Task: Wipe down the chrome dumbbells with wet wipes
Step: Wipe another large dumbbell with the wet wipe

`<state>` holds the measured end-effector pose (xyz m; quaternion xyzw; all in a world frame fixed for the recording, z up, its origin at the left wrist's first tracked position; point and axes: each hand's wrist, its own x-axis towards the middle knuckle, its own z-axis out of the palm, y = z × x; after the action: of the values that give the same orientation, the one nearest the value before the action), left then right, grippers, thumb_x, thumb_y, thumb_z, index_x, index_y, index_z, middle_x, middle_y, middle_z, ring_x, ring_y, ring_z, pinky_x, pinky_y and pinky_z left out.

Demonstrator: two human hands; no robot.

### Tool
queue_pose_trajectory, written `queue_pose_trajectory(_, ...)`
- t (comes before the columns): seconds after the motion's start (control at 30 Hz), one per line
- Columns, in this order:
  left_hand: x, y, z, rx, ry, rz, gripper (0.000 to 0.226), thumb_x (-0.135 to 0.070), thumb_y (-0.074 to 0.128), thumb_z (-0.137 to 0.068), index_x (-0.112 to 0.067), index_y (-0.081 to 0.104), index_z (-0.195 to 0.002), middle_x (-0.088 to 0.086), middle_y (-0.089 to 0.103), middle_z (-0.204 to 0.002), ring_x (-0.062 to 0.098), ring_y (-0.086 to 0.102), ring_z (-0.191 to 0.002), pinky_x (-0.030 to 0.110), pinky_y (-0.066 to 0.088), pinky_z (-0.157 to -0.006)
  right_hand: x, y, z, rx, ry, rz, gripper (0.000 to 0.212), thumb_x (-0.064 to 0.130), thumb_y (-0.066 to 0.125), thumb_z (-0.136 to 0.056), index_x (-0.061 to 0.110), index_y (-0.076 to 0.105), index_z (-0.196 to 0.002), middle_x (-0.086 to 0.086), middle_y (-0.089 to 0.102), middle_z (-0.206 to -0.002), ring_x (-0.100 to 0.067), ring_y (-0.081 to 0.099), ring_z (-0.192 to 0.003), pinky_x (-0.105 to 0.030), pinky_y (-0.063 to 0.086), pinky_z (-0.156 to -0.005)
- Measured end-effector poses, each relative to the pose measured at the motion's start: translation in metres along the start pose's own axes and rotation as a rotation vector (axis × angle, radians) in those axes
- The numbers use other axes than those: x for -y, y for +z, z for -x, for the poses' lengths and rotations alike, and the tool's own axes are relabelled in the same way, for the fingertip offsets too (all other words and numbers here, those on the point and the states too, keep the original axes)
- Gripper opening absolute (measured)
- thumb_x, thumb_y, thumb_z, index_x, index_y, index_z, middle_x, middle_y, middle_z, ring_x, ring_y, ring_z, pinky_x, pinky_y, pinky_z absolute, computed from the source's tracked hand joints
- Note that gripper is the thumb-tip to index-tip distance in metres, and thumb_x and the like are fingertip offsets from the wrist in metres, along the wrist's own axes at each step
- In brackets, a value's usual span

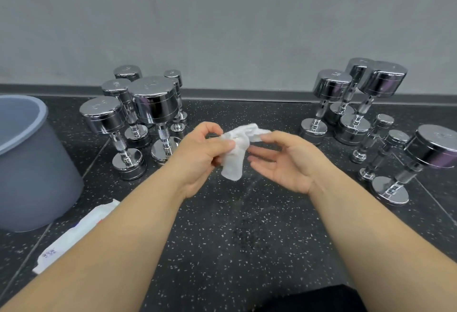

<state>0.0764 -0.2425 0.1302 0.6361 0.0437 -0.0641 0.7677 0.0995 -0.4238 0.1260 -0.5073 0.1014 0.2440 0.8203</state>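
Preparation seems to be the step in hand: at mid-frame the left hand [200, 153] and right hand [284, 163] each pinch an end of a crumpled white wet wipe [237, 153] above the black speckled floor [222, 237]. Shiny chrome dumbbells stand untouched in clusters at centre left [153, 103] and right [341, 89]. Next, the wipe likely needs spreading, then wrapping round one dumbbell.

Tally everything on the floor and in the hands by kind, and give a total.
chrome dumbbells: 11 (5 in the left cluster, 6 in the right)
wet wipe: 1
wet wipe pack: 1
grey bin: 1
Total: 14
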Motion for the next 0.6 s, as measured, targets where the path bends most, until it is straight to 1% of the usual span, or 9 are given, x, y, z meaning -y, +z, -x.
queue_pose_trajectory(0.03,-0.001,0.006,0.001,0.025,0.009,0.035,0.026,0.008,0.057,-0.092,-0.017,0.051,-0.096,0.001,0.067,-0.072,0.01,0.053,-0.057,0.018,0.04,-0.051,0.0,0.001,0.003,0.093,0.021,-0.019,0.029,0.011,0.065,-0.085,0.006,0.063,-0.114,-0.023,0.068,-0.113,-0.033,0.066,-0.104,-0.04,0.052,-0.098)
queue_pose_trajectory(0.07,-0.001,0.011,0.001,0.053,0.02,0.053,0.029,0.009,0.055,-0.092,-0.018,0.052,-0.104,0.0,0.071,-0.075,0.008,0.056,-0.056,0.018,0.041,-0.051,-0.002,0.002,0.005,0.153,0.029,-0.025,0.038,0.011,0.064,-0.086,0.001,0.06,-0.123,-0.027,0.066,-0.118,-0.037,0.066,-0.106,-0.043,0.052,-0.1)
queue_pose_trajectory(0.13,-0.003,0.024,0.001,0.106,0.051,0.023,0.039,0.009,0.052,-0.093,-0.021,0.053,-0.117,0.002,0.075,-0.088,0.008,0.058,-0.06,0.02,0.041,-0.054,-0.002,0.001,0.002,0.11,-0.019,-0.01,0.047,0.005,0.065,-0.086,-0.003,0.054,-0.131,-0.026,0.066,-0.12,-0.035,0.069,-0.101,-0.041,0.057,-0.091)
queue_pose_trajectory(0.2,-0.004,0.035,-0.001,0.144,0.081,-0.054,0.046,0.009,0.051,-0.094,-0.027,0.053,-0.122,0.008,0.075,-0.101,0.011,0.059,-0.066,0.022,0.042,-0.056,0.007,-0.006,0.002,0.003,-0.112,0.002,0.051,-0.002,0.068,-0.082,0.002,0.055,-0.131,-0.018,0.07,-0.114,-0.026,0.07,-0.093,-0.036,0.061,-0.079)
queue_pose_trajectory(0.27,-0.007,0.041,-0.002,0.146,0.096,-0.119,0.045,0.008,0.051,-0.095,-0.029,0.056,-0.12,0.01,0.075,-0.104,0.013,0.06,-0.07,0.022,0.045,-0.058,0.02,-0.012,0.007,-0.027,-0.153,0.053,0.041,-0.009,0.063,-0.083,0.005,0.062,-0.121,-0.012,0.073,-0.1,-0.019,0.07,-0.082,-0.031,0.059,-0.069)
queue_pose_trajectory(0.37,-0.012,0.056,-0.004,0.082,0.112,-0.205,0.035,0.008,0.055,-0.093,-0.022,0.068,-0.106,0.009,0.074,-0.102,0.014,0.062,-0.074,0.024,0.05,-0.062,0.042,-0.024,0.021,0.023,-0.155,0.107,0.036,-0.015,0.054,-0.087,0.002,0.064,-0.117,-0.014,0.071,-0.099,-0.021,0.069,-0.082,-0.026,0.058,-0.067)
queue_pose_trajectory(0.47,-0.014,0.079,-0.009,0.033,0.115,-0.279,0.029,0.007,0.06,-0.09,-0.018,0.075,-0.088,0.011,0.069,-0.084,0.016,0.056,-0.068,0.03,0.052,-0.069,0.062,-0.037,0.04,0.095,-0.099,0.163,0.026,-0.013,0.05,-0.09,0.001,0.066,-0.106,-0.012,0.075,-0.091,-0.02,0.073,-0.076,-0.025,0.059,-0.064)
queue_pose_trajectory(0.53,-0.014,0.099,-0.012,0.036,0.127,-0.327,0.027,0.006,0.068,-0.085,-0.02,0.075,-0.088,0.008,0.061,-0.076,0.015,0.054,-0.066,0.029,0.051,-0.07,0.072,-0.054,0.054,0.085,-0.081,0.207,0.024,-0.011,0.052,-0.09,0.004,0.067,-0.102,-0.01,0.075,-0.09,-0.018,0.073,-0.075,-0.024,0.06,-0.067)
queue_pose_trajectory(0.6,-0.012,0.121,-0.017,0.032,0.157,-0.407,0.026,0.001,0.076,-0.079,-0.023,0.074,-0.09,0.003,0.063,-0.08,0.012,0.057,-0.07,0.027,0.052,-0.073,0.08,-0.074,0.066,-0.023,-0.12,0.237,0.027,-0.011,0.058,-0.087,0.005,0.065,-0.108,-0.01,0.074,-0.094,-0.02,0.072,-0.077,-0.025,0.06,-0.062)
